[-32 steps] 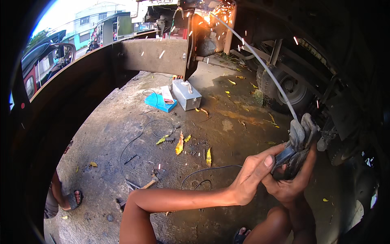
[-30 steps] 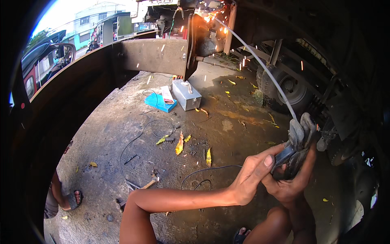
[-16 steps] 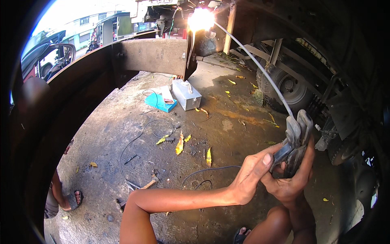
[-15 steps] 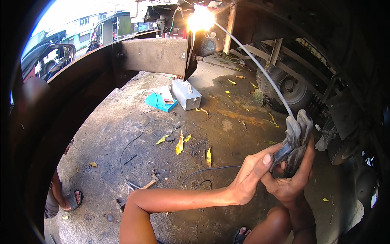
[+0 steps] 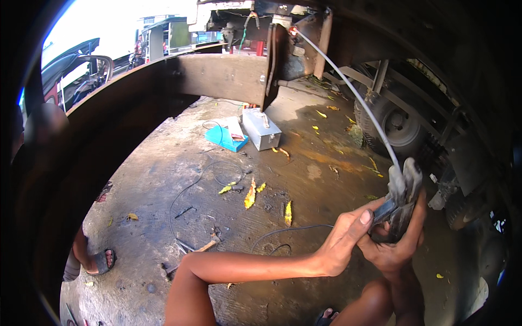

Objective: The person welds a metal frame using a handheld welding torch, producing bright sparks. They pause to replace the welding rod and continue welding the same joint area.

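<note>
Hands (image 5: 340, 242) (both) on electrode holder (image 5: 402, 212)

From my remote station I record an open-air vehicle repair spot, apparently at the roadside. Evidence: stained concrete ground (image 5: 163, 163) with fallen leaves (image 5: 250, 195); a heavy truck wheel (image 5: 401, 126) beneath dark framework; a long steel beam (image 5: 223, 76); a welding rod (image 5: 363, 103) glowing at its tip; a loose cable (image 5: 291, 228); and vehicles (image 5: 81, 73) standing in daylight beyond.
</note>
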Tool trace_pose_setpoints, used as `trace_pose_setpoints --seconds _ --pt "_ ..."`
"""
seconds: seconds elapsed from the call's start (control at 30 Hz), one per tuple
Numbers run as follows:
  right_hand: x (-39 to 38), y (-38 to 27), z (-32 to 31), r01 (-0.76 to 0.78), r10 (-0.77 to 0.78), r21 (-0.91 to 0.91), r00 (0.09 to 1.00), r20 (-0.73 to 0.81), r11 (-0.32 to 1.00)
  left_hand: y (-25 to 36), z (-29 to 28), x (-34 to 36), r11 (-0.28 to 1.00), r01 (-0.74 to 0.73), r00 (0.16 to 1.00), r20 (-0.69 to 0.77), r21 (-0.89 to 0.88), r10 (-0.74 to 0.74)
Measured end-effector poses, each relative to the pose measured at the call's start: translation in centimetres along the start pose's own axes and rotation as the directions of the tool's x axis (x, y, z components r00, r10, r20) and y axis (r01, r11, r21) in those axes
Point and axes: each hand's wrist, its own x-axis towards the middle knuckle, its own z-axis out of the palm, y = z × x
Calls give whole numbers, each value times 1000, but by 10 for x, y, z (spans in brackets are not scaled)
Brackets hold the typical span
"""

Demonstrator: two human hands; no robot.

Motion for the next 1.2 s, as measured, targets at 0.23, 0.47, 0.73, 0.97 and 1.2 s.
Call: trace_pose_setpoints --seconds 0.23,0.47,0.73,0.97,1.2 --pt "1 -21 -1 -388 468 753 875 122 531 -8 4 -2 991 -119 993 27 58 118" --pt "5 -7 -13 -131 125 89 990 63 987 -48 -14 -17 1000 16 1000 3 8 -16" --pt "2 -1 -18 -37 26 159 997 66 987 -55 -14 -22 996 41 996 -81 -78 -47" --pt "10 1 -27 45 -48 99 998 30 994 -24 6 -8 1000 15 1000 26 3 -16" --pt "23 7 -18 -41 1 321 993 122 946 -12 15 -4 999 -36 994 -105 -8 35"
